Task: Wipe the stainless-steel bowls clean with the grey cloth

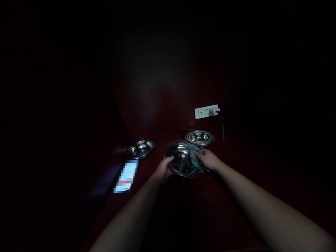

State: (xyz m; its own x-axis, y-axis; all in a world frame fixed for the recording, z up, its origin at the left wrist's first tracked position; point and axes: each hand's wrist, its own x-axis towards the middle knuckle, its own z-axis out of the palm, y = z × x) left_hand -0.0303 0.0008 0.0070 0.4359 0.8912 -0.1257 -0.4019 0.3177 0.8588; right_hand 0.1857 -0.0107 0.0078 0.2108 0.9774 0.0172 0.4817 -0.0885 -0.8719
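My left hand (pixel 164 169) grips the near left rim of a shiny steel bowl (pixel 180 162), which is tilted toward me above a dark reddish table. My right hand (pixel 208 159) presses a grey cloth (pixel 194 154) against the bowl's right inner side. A stack of similar steel bowls (pixel 200 137) sits just behind the held one. Another steel bowl (pixel 141 149) rests on the table to the left.
A white power strip (pixel 206 112) with a plug and a dark cable lies at the back right. A pixelated white item (pixel 126 176) lies at the left near the table edge. The surroundings are very dark.
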